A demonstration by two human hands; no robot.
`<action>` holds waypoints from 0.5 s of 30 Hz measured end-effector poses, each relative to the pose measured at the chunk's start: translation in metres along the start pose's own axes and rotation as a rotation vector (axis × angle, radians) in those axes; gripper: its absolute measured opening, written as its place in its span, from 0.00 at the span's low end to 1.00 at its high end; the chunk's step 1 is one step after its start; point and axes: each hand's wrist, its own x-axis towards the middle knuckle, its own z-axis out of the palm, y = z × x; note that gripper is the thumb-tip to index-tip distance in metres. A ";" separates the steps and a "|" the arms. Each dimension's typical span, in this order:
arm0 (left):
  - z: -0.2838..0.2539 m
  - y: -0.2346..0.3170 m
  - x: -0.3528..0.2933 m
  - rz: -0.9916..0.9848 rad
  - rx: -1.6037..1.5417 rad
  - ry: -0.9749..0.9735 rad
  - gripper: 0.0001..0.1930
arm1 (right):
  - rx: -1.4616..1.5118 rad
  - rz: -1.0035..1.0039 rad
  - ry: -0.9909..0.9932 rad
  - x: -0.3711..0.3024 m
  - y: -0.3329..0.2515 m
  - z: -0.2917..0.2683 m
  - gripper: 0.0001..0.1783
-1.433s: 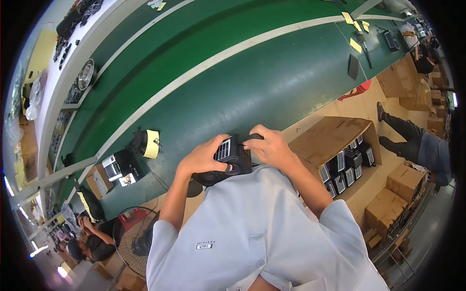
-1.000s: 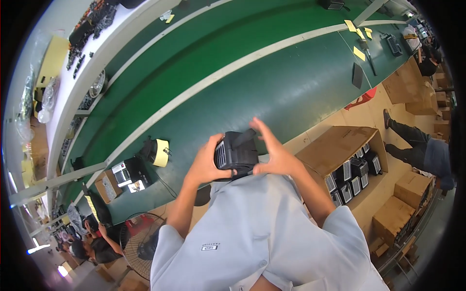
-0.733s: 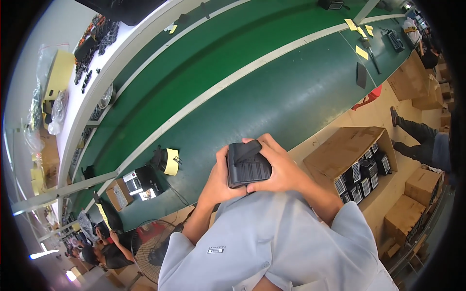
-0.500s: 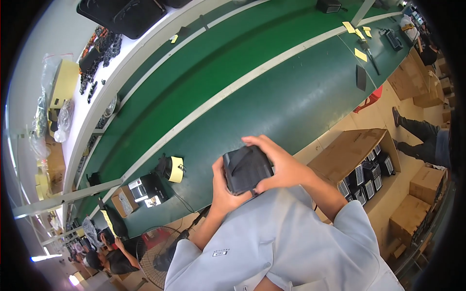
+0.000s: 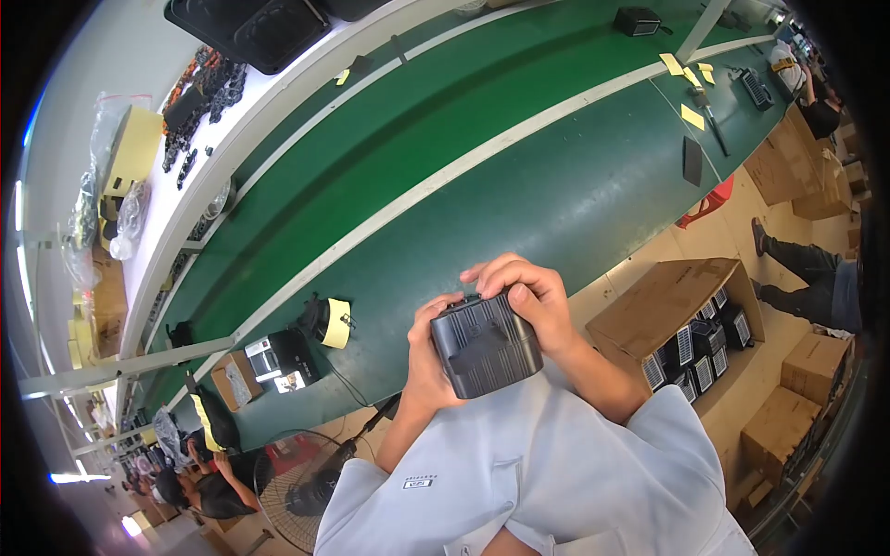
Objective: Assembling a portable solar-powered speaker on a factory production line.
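A black box-shaped device (image 5: 487, 345) with a ribbed casing is held close in front of my shirt, above the near edge of the green bench. My left hand (image 5: 428, 357) is closed around its left side, the thumb near the upper corner. On the upper right, my right hand (image 5: 533, 295) grips the device, with its fingers bent over the top edge and the thumb at the corner. The underside of the device and some of my left fingers are hidden.
A green conveyor belt (image 5: 389, 139) runs beyond the bench (image 5: 556, 204). Left on the bench are a black-and-white box (image 5: 292, 360) and a yellow-banded black item (image 5: 336, 323). An open carton (image 5: 640, 310) of solar-panelled devices stands at right; a fan (image 5: 306, 482) is lower left.
The black device has been turned, so its ribbed face now shows and it sits slightly lower. My right hand has shifted from its right side to its top edge.
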 end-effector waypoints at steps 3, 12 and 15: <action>0.003 -0.004 0.001 0.089 -0.057 0.013 0.55 | -0.018 -0.045 -0.023 -0.001 -0.002 0.003 0.27; 0.002 -0.001 0.003 0.113 -0.093 0.054 0.57 | -0.053 -0.035 0.009 -0.002 -0.006 0.010 0.27; 0.003 -0.003 0.000 0.120 -0.082 0.065 0.56 | -0.081 -0.049 0.028 -0.003 -0.003 0.010 0.27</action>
